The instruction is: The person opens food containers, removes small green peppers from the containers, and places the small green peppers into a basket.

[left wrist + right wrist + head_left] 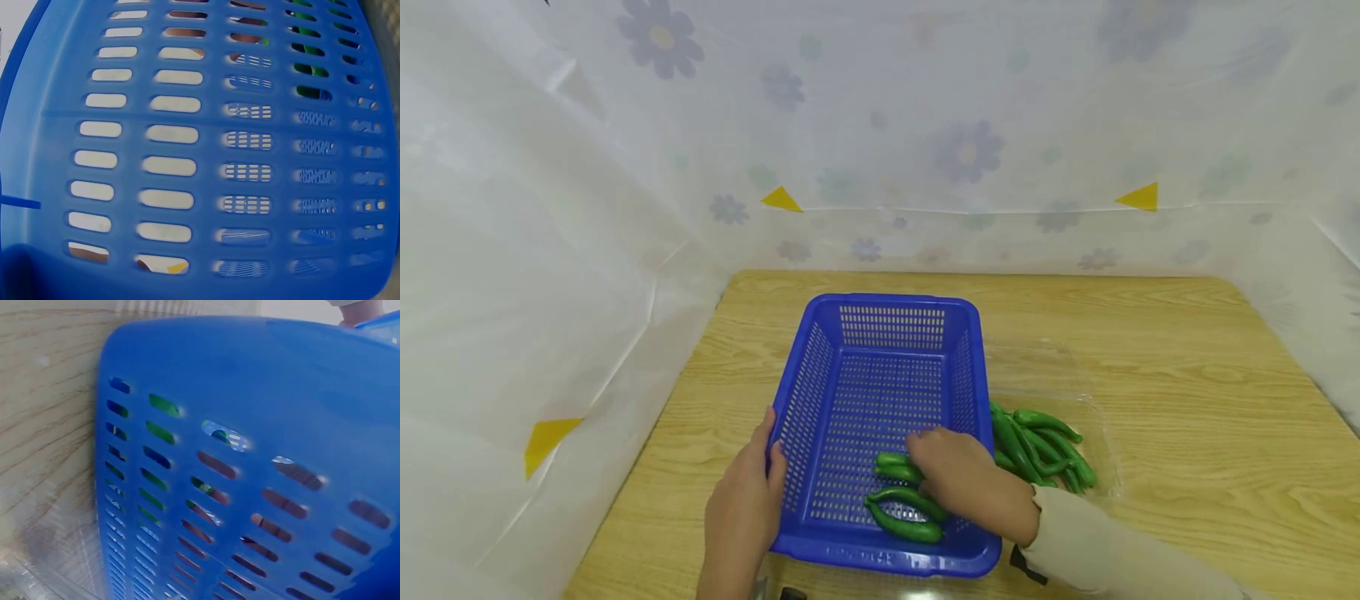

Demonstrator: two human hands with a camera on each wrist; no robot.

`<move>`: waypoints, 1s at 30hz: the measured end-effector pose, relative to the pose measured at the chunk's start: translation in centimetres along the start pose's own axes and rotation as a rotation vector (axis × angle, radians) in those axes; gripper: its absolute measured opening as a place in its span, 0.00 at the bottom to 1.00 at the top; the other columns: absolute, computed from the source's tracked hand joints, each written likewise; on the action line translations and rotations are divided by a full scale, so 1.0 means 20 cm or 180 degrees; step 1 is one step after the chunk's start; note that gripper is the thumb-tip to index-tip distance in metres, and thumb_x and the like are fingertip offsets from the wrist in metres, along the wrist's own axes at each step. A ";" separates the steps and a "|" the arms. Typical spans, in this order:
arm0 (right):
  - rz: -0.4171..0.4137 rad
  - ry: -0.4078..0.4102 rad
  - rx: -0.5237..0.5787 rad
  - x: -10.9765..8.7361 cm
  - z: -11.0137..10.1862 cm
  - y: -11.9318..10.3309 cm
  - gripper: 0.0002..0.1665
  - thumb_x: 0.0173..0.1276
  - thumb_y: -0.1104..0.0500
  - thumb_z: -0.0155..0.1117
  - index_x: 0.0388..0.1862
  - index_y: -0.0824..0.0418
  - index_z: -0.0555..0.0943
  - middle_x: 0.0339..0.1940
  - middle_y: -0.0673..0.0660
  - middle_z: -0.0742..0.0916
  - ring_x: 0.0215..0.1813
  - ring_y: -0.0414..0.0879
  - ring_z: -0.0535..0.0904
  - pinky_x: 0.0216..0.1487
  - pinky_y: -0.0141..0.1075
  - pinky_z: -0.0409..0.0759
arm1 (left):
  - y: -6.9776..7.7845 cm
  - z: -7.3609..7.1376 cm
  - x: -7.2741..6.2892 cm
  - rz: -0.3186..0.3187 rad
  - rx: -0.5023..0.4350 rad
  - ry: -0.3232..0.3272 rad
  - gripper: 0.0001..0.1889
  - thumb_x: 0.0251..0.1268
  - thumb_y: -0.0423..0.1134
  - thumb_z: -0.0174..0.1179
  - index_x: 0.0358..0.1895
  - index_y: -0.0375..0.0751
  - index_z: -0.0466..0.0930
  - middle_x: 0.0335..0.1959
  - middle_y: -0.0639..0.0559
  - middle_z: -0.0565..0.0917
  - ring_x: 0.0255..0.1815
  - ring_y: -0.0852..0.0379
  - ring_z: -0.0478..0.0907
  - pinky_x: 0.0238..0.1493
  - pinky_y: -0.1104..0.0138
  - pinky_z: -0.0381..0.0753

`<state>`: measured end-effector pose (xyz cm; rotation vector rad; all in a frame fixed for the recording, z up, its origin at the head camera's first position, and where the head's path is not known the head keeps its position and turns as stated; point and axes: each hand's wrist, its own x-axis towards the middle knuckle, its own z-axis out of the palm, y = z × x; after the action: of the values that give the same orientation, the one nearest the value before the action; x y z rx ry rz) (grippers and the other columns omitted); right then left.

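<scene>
A blue plastic basket (pixel 887 305) with slotted walls stands on the table. My left hand (pixel 745 500) grips its left rim. Inside the basket, my right hand (pixel 962 483) reaches over the right wall with curled fingers around green peppers (pixel 895 468), whose ends stick out to the left. Two more green peppers (pixel 904 530) lie on the basket floor near the front. The basket wall (pixel 209 119) fills the left wrist view, with bits of green behind its slots. From the right wrist, the outer wall (pixel 250 369) mostly hides the hand and peppers.
Right of the basket, a clear plastic container (pixel 1101 417) holds several green peppers (pixel 1037 446). The wooden table (pixel 1187 375) is surrounded by pale flowered sheeting (pixel 880 125) at the back and sides. Dark small objects (pixel 1026 567) show near the front edge.
</scene>
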<state>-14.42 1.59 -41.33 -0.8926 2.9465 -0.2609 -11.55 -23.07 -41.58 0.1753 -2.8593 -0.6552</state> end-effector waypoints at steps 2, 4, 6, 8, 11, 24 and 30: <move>-0.0010 -0.0003 -0.0082 0.00 0.01 0.00 0.17 0.46 0.58 0.75 0.28 0.58 0.74 0.25 0.51 0.80 0.29 0.46 0.77 0.23 0.37 0.76 | 0.00 0.00 0.00 -0.0009 0.0001 0.0003 0.25 0.71 0.43 0.44 0.70 0.47 0.60 0.55 0.39 0.77 0.45 0.38 0.79 0.35 0.46 0.76; -0.0012 -0.0019 -0.0129 0.01 0.01 0.00 0.16 0.47 0.58 0.75 0.29 0.58 0.75 0.26 0.51 0.80 0.30 0.47 0.78 0.24 0.37 0.76 | 0.00 0.00 0.00 -0.0016 -0.0002 -0.0004 0.25 0.71 0.43 0.44 0.70 0.47 0.60 0.55 0.39 0.77 0.45 0.37 0.79 0.36 0.46 0.76; -0.0032 -0.0033 -0.0146 0.01 0.01 0.00 0.16 0.48 0.56 0.75 0.29 0.58 0.75 0.26 0.51 0.80 0.29 0.46 0.77 0.24 0.37 0.76 | 0.00 0.00 0.00 -0.0024 -0.0004 -0.0020 0.25 0.71 0.43 0.44 0.70 0.47 0.60 0.55 0.39 0.77 0.46 0.37 0.78 0.36 0.45 0.76; -0.0043 -0.0041 -0.0099 0.01 0.02 0.00 0.17 0.47 0.54 0.75 0.27 0.56 0.75 0.23 0.48 0.78 0.27 0.44 0.76 0.22 0.36 0.74 | 0.00 -0.01 0.00 -0.0032 -0.0008 -0.0041 0.25 0.71 0.42 0.43 0.70 0.47 0.60 0.56 0.39 0.77 0.46 0.37 0.78 0.36 0.45 0.76; -0.0061 -0.0045 -0.0011 0.00 0.01 0.01 0.18 0.46 0.51 0.76 0.24 0.54 0.73 0.20 0.45 0.75 0.24 0.41 0.73 0.19 0.34 0.71 | 0.00 -0.01 0.00 -0.0046 -0.0010 -0.0064 0.25 0.71 0.43 0.43 0.70 0.48 0.59 0.57 0.39 0.76 0.46 0.37 0.78 0.36 0.45 0.76; -0.0127 -0.0113 0.0229 -0.01 0.00 0.01 0.14 0.48 0.65 0.64 0.17 0.51 0.70 0.18 0.43 0.70 0.21 0.38 0.65 0.17 0.31 0.64 | 0.00 0.00 0.00 -0.0077 -0.0028 -0.0101 0.25 0.72 0.43 0.43 0.71 0.48 0.59 0.57 0.39 0.75 0.47 0.37 0.78 0.38 0.45 0.76; -0.0193 -0.0158 0.0338 0.00 0.00 0.01 0.10 0.49 0.67 0.65 0.23 0.53 0.76 0.21 0.42 0.75 0.23 0.37 0.67 0.18 0.29 0.67 | 0.00 -0.01 0.00 -0.0053 -0.0039 -0.0062 0.25 0.72 0.43 0.43 0.70 0.47 0.60 0.57 0.39 0.76 0.48 0.37 0.77 0.39 0.44 0.75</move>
<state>-14.45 1.76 -41.27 -0.9606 2.8337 -0.3881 -11.54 -23.08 -41.46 0.1919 -2.8748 -0.6810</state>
